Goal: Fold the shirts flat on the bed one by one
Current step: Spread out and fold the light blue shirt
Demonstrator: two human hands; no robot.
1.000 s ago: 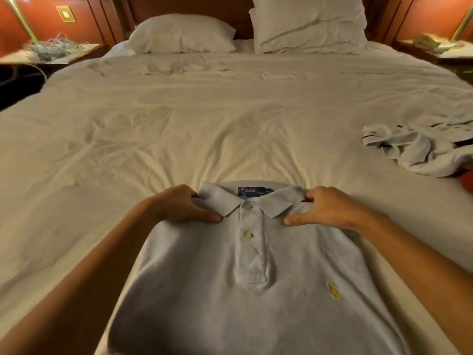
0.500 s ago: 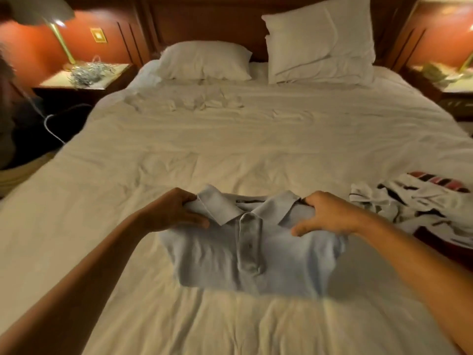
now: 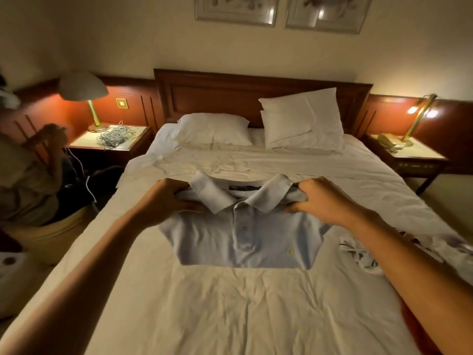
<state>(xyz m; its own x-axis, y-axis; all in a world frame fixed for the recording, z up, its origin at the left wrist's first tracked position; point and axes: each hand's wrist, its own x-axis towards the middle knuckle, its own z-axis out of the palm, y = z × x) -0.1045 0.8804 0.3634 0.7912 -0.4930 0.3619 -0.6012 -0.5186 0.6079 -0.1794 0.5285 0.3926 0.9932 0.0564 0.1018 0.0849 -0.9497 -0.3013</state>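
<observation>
Wide double bed with a rumpled white sheet (image 3: 230,308) fills the view, dark reddish wooden headboard (image 3: 230,98) at the far end; two pale framed pictures (image 3: 235,8) hang on the wall above it. At the far left a seated person in a beige top (image 3: 23,180) is cut by the frame edge. Two white pillows up top: a flat one (image 3: 213,129) lying left of centre, a bigger one (image 3: 302,119) propped against the headboard beside it.

Now the light blue, short-sleeved polo shirt (image 3: 212,242); it's over the middle of the bed, front up, collar towards the pillows, placket buttoned, folded into a compact rectangle; whether its lower edge rests on the sheet or hangs just above, I can't tell.

Marble-topped wooden nightstand on the left (image 3: 84,142), a matching one on the right (image 3: 419,155); a brass lamp with a domed shade (image 3: 83,88) on the first, a slim brass lamp (image 3: 419,111) on the second, both lit.

Left hand (image 3: 163,201) grips the shirt's shoulder just left of the collar, thumb on top, fingers curled under; right hand (image 3: 325,198) clamps the opposite shoulder the same way.

A loose heap of white and dark clothing (image 3: 366,257) lies near the bed's right edge, just beside the right forearm; a grey tangle of cable (image 3: 112,135) sits on the left nightstand; a beige telephone (image 3: 386,142) on the right one; a tiny yellow emblem (image 3: 290,251) shows on the shirt's chest.
</observation>
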